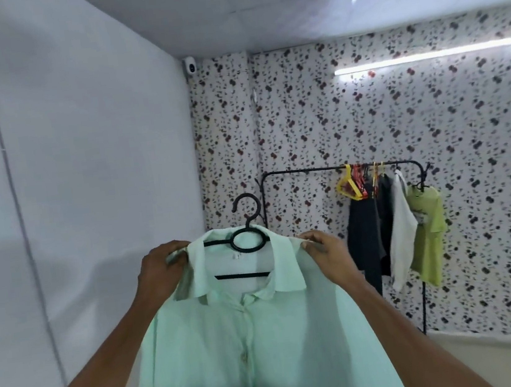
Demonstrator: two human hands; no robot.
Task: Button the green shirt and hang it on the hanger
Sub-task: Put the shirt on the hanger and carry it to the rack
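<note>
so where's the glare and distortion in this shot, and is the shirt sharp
Head view: the tube light blows out with a halo on the patterned wall; wide-angle bends the ceiling edges; the green shirt is slightly soft, shaded by both arms; the clothes rack is blurrier.

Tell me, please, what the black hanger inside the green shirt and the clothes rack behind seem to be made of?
Black hanger: probably plastic, with thick rounded bars and a dull moulded look.
Clothes rack: likely painted metal tube, thin, black, with smoothly bent corners.
Green shirt: light woven fabric, slightly translucent, since the hanger bar shows through.
</note>
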